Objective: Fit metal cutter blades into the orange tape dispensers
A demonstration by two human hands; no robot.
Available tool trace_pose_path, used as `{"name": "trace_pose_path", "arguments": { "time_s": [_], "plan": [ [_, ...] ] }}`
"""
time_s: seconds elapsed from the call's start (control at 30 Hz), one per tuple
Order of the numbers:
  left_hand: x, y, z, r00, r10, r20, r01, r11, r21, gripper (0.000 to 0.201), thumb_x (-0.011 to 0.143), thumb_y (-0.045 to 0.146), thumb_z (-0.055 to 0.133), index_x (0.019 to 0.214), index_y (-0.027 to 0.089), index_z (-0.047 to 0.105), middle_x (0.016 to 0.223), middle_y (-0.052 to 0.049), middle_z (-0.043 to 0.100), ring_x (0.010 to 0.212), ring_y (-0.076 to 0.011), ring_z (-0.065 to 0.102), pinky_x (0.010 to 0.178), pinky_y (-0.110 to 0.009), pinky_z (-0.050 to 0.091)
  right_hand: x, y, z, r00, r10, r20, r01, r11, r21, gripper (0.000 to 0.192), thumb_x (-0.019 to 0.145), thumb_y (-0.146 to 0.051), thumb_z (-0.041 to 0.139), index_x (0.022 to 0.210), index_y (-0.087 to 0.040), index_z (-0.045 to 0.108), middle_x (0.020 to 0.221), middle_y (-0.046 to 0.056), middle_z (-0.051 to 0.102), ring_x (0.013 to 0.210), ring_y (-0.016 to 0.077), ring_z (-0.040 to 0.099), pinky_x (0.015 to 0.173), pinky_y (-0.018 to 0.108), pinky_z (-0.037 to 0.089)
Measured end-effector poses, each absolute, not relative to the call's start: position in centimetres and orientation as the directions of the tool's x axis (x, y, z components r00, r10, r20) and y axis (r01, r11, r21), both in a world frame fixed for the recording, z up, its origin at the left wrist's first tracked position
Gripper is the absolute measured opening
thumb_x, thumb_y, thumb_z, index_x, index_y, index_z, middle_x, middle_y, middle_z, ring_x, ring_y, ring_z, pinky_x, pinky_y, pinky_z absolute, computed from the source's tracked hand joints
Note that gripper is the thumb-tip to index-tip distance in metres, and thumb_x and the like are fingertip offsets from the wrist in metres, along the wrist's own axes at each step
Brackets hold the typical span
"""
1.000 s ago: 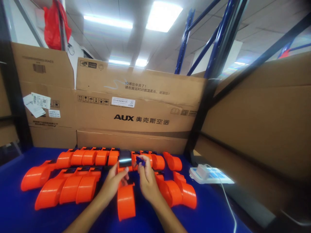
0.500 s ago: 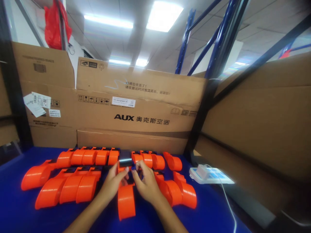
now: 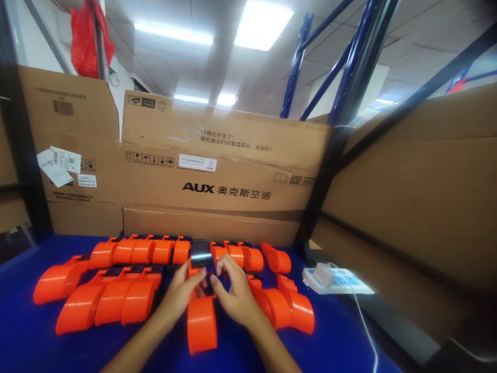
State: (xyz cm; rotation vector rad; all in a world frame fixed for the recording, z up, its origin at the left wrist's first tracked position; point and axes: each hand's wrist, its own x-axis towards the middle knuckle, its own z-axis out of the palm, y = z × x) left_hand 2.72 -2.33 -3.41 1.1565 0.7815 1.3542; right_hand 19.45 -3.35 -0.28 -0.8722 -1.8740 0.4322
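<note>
Near the middle of the blue counter [image 3: 23,342], both hands meet over 1 orange plastic piece [image 3: 202,324] that lies lengthwise toward the person. The left hand [image 3: 180,292] has its fingers curled onto the far end of that piece, thumb and forefinger pinched at its dark top. The right hand [image 3: 233,292] closes in from the other side, fingertips together on the same dark spot; whether a small part sits between them cannot be told, since the fingers cover it. A dark glossy block [image 3: 201,254] stands just beyond the fingertips, touching the back row.

More orange pieces lie around: a row [image 3: 143,251] along the back edge, a group of 3 [image 3: 108,303] toward the left, and several [image 3: 289,308] toward the right. Toward the right edge a white charger [image 3: 324,274] rests on a flat pack, with a cable trailing to the front. Cardboard boxes [image 3: 217,171] wall the back edge.

The piece looks like a light, stiff, smooth moulded shell, likely a little slippery on its rounded hump; the flatter, narrower far end seems the surer place to grip.
</note>
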Motion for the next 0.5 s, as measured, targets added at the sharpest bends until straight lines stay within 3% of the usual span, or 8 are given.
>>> {"name": "trace_pose_path", "arguments": {
  "time_s": [0.07,0.13,0.27,0.33,0.4,0.5],
  "plan": [
    [2.7,-2.5,-3.1,0.144,0.971,0.193,-0.365,-0.129,0.922,0.036,0.076,0.044,0.074,0.098,0.017,0.064,0.066,-0.001,0.065,0.052,-0.0140,0.059,0.054,-0.025,0.047,19.5,-3.1,-0.4,-0.201,0.746,0.635,0.276,0.665,-0.694,0.012,0.088,-0.033,0.057,0.084,-0.023,0.052,0.083,0.002,0.055,0.077,0.0193,0.052,0.071,0.030,0.044],
    [2.6,-2.8,-2.7,0.199,0.961,0.194,-0.413,-0.098,0.906,0.049,0.076,0.042,0.074,0.116,0.018,0.060,0.067,-0.002,0.067,0.053,-0.0155,0.062,0.053,-0.026,0.047,19.4,-2.9,-0.4,-0.159,0.790,0.593,0.131,0.612,-0.780,0.015,0.090,-0.037,0.055,0.097,-0.024,0.054,0.086,0.002,0.057,0.080,0.0202,0.056,0.076,0.032,0.047],
    [2.5,-4.0,-1.7,0.331,0.932,0.147,-0.453,0.021,0.891,0.084,0.075,0.038,0.077,0.147,0.026,0.035,0.074,-0.003,0.071,0.054,-0.0186,0.066,0.057,-0.029,0.050,19.2,-3.1,0.2,-0.300,0.840,0.452,-0.089,0.447,-0.890,0.035,0.093,-0.046,0.050,0.123,-0.027,0.052,0.097,0.005,0.065,0.090,0.0231,0.063,0.087,0.039,0.049],
    [2.6,-4.5,-1.4,0.363,0.924,0.120,-0.442,0.058,0.895,0.087,0.074,0.036,0.078,0.148,0.029,0.035,0.083,-0.006,0.073,0.053,-0.0188,0.067,0.058,-0.031,0.052,19.2,-3.4,0.5,-0.347,0.838,0.421,-0.111,0.409,-0.906,0.039,0.093,-0.050,0.051,0.123,-0.027,0.054,0.103,0.006,0.065,0.095,0.0247,0.063,0.088,0.040,0.049],
    [2.7,-4.7,-1.3,0.374,0.920,0.117,-0.436,0.063,0.898,0.086,0.071,0.034,0.081,0.146,0.031,0.040,0.105,-0.011,0.072,0.060,-0.0207,0.071,0.060,-0.033,0.055,19.2,-3.4,0.5,-0.317,0.853,0.415,-0.105,0.404,-0.909,0.041,0.091,-0.052,0.053,0.122,-0.026,0.056,0.104,0.007,0.066,0.094,0.0255,0.063,0.084,0.039,0.051],
    [2.9,-4.5,-1.4,0.387,0.908,0.160,-0.454,0.036,0.891,0.079,0.068,0.032,0.084,0.139,0.030,0.049,0.134,-0.016,0.060,0.082,-0.0268,0.073,0.070,-0.038,0.058,19.1,-3.2,0.0,-0.218,0.874,0.434,-0.096,0.423,-0.901,0.039,0.091,-0.052,0.054,0.118,-0.025,0.056,0.097,0.007,0.066,0.088,0.0241,0.064,0.077,0.036,0.051]
  ]
}}
